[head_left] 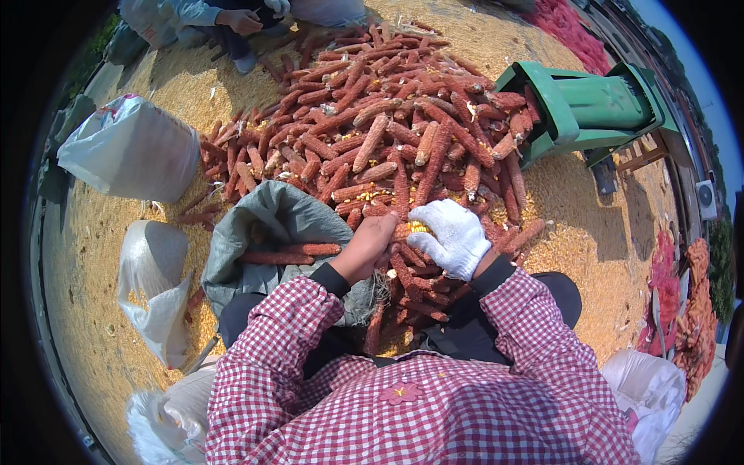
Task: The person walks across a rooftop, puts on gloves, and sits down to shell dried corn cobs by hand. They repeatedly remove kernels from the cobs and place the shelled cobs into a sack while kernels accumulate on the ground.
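Between my two hands is a red corn cob [402,231] with a patch of yellow kernels left at its right end. My bare left hand [370,246] is closed round the cob's left part. On my right hand [448,237] is a white knit glove, its fingers curled over the kernels at the other end. A large heap of red, mostly stripped cobs [372,143] spreads in front of me and down between my knees. Just left of my left hand lies a grey-green woven sack [232,267], its mouth agape with a few cobs in it.
Loose yellow kernels [573,271] cover the ground. A green corn-shelling machine [597,108] stands at the right of the heap. White sacks [132,147] sit to the left. Another person's hand [240,22] shows at the top left. Red netting [570,31] lies at the far right.
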Motion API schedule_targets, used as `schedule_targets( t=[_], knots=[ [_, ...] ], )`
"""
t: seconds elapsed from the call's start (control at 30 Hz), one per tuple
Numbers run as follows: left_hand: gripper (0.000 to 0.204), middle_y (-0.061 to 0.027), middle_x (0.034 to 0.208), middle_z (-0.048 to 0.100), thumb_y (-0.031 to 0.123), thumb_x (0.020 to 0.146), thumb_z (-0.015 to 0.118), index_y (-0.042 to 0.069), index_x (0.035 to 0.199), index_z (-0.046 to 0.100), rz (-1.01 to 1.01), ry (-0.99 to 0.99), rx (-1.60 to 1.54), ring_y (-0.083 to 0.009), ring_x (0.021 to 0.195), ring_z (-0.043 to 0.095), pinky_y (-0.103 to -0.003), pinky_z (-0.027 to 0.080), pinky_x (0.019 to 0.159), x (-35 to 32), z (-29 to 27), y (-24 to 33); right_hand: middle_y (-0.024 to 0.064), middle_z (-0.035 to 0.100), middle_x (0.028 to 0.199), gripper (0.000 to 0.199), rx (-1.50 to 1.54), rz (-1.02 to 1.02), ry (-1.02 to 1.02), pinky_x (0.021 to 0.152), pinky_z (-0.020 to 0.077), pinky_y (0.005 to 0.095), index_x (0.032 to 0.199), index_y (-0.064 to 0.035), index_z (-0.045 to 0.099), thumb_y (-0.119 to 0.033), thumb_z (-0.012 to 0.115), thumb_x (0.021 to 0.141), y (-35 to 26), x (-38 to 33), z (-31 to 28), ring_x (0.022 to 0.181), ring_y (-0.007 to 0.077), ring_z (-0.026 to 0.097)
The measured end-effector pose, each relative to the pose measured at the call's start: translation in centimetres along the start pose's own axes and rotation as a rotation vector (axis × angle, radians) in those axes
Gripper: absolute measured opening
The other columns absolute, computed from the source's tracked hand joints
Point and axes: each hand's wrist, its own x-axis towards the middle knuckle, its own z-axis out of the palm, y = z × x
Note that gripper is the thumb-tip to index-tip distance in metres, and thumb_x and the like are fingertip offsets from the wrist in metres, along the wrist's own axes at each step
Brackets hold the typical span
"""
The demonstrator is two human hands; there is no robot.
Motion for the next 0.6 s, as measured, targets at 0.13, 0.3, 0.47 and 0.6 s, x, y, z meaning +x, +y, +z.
schedule_targets(
  t=[0.13,0.3,0.47,0.6],
  knots=[
    [0.041,0.0037,0.058,0.041,0.046,0.104,0.045,0.010,0.087,0.055,-0.122,-0.052,-0.065,-0.0070,0.038,0.027,-0.024,0.019,0.036,-0.9,0.3,-0.2,0.0146,0.067,0.102,0.043,-0.003,0.056,-0.312,0.075,0.0528,0.0465,0.113,-0.0095,0.063,-0.048,0.055,0.095,-0.5,0.2,1.9,0.087,0.0356,0.066],
    [0.036,0.0044,0.063,0.040,0.037,0.105,0.043,0.009,0.084,0.053,0.069,0.060,-0.115,-0.0061,0.047,0.034,-0.025,0.025,0.041,-2.0,2.3,0.3,0.0127,0.066,0.096,0.027,0.011,-0.009,-0.188,0.070,0.0540,0.0440,0.109,-0.0089,0.062,-0.030,0.049,0.098,1.0,-0.5,4.6,0.081,0.0350,0.067],
    [0.036,0.0038,0.067,0.044,0.029,0.106,0.040,0.005,0.083,0.053,0.285,0.052,0.143,-0.0071,0.058,0.039,-0.028,0.035,0.052,0.8,1.2,-2.8,0.0129,0.064,0.093,0.023,-0.156,-0.041,-0.049,0.069,0.0538,0.0437,0.108,-0.0076,0.062,-0.021,0.047,0.097,2.4,-1.4,6.4,0.082,0.0333,0.066],
    [0.039,-0.0051,0.063,0.049,0.025,0.105,0.038,0.000,0.079,0.052,0.414,0.045,0.396,-0.0164,0.057,0.045,-0.037,0.040,0.057,1.8,1.5,-3.5,0.0159,0.066,0.100,0.025,-0.120,0.029,-0.142,0.081,0.0527,0.0447,0.111,-0.0061,0.061,-0.020,0.046,0.097,4.2,-2.3,7.2,0.095,0.0346,0.065]
  ],
)
